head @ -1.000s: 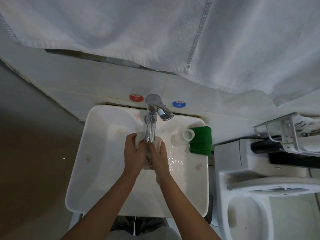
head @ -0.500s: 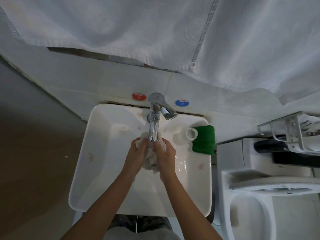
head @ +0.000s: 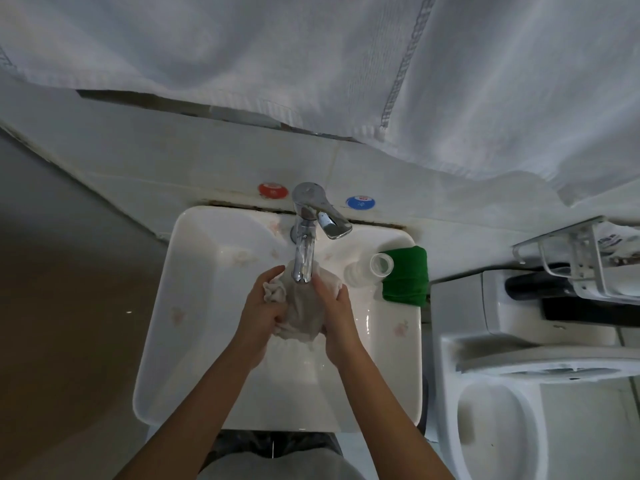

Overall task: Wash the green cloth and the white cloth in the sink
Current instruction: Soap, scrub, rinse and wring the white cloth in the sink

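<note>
Fingers: left hand (head: 264, 308) and right hand (head: 335, 311) both clench the white cloth (head: 300, 315) under the faucet (head: 304, 258), over the sink (head: 207, 244).
Splash risk: wringing could spray past the rim.
Green cloth (head: 406, 277): on the right ledge beside a clear bottle (head: 369, 268); an elbow could knock both off.

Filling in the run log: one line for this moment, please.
step: washing white cloth under tap | hands: left, right grip it | green cloth: on sink rim
</note>
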